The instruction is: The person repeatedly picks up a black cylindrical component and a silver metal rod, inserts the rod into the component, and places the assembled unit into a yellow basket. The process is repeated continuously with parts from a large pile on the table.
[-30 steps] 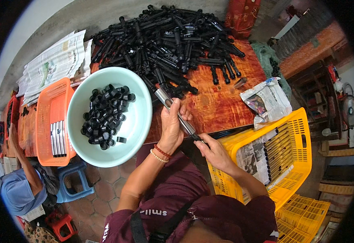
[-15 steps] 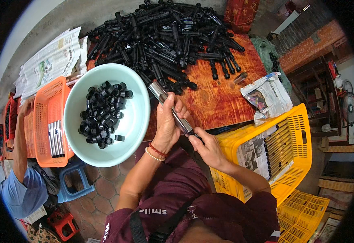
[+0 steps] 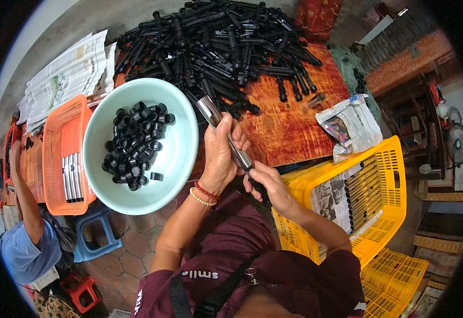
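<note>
My left hand point(image 3: 223, 151) is wrapped round a shiny metal tube point(image 3: 208, 109), which slants from upper left to lower right in front of my chest. At the tube's lower end, my right hand point(image 3: 271, 186) grips a dark rod-like part in line with it. Fingers cover most of the joint, so I cannot tell how far the two fit together. Just left of my left hand is a pale mint basin point(image 3: 181, 183) with many short black caps point(image 3: 136, 140) in it. Beyond my hands, a large heap of black tubular parts point(image 3: 215, 47) covers the table point(image 3: 274, 140).
To my right stands a yellow crate point(image 3: 395, 201) with a row of dark tubes on newspaper. A plastic pouch point(image 3: 350, 127) lies at the table's right edge. An orange basket point(image 3: 51, 159) holds metal tubes; beside it a co-worker's arm point(image 3: 24, 201) reaches over the table.
The tube has shifted slightly upward. My right hand's fingers have curled further round the dark part, and more of it shows below. The co-worker's hand has moved left, away from the orange basket.
</note>
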Demonstrator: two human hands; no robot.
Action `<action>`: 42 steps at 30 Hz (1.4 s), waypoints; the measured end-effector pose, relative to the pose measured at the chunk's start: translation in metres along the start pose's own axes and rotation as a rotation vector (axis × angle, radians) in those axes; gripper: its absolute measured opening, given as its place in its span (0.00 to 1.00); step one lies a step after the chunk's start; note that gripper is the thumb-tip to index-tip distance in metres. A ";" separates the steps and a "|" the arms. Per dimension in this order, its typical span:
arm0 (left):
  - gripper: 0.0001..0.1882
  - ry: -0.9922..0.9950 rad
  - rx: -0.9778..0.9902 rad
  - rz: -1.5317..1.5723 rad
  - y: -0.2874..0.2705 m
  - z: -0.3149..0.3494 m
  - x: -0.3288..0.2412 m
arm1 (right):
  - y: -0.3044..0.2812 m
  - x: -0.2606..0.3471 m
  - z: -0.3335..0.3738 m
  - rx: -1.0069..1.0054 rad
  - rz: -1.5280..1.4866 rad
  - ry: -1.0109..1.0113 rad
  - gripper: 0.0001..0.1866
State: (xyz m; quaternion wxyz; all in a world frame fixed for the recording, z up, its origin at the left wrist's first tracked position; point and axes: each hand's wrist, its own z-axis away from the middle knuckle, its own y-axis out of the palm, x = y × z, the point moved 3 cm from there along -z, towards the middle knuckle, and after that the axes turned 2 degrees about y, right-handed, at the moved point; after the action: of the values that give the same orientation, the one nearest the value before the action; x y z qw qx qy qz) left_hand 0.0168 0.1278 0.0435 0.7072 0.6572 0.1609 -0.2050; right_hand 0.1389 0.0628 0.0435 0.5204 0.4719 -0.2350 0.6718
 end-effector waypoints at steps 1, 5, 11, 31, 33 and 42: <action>0.11 -0.012 -0.014 -0.003 -0.001 0.000 0.001 | -0.001 -0.003 -0.001 0.022 -0.007 0.004 0.13; 0.10 -0.039 -0.029 -0.034 -0.003 0.001 0.006 | -0.003 -0.012 -0.003 0.040 0.034 0.003 0.15; 0.11 -0.064 -0.042 -0.090 0.002 0.004 0.010 | -0.003 -0.013 0.000 -0.103 0.141 -0.081 0.15; 0.17 0.018 -0.003 -0.080 0.000 0.004 0.000 | -0.007 0.000 -0.013 -0.260 0.555 -0.531 0.17; 0.19 0.049 -0.043 -0.016 -0.003 0.001 -0.005 | 0.000 0.007 -0.005 -0.125 0.222 -0.239 0.18; 0.16 0.023 -0.127 0.015 -0.005 0.003 -0.020 | -0.002 0.009 0.010 -0.349 1.137 -0.419 0.15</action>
State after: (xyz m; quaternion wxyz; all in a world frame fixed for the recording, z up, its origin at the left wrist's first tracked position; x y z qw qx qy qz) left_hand -0.0038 0.1266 0.0492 0.7472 0.6145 0.1766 -0.1814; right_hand 0.1441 0.0598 0.0553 0.0941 0.3029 -0.6523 0.6885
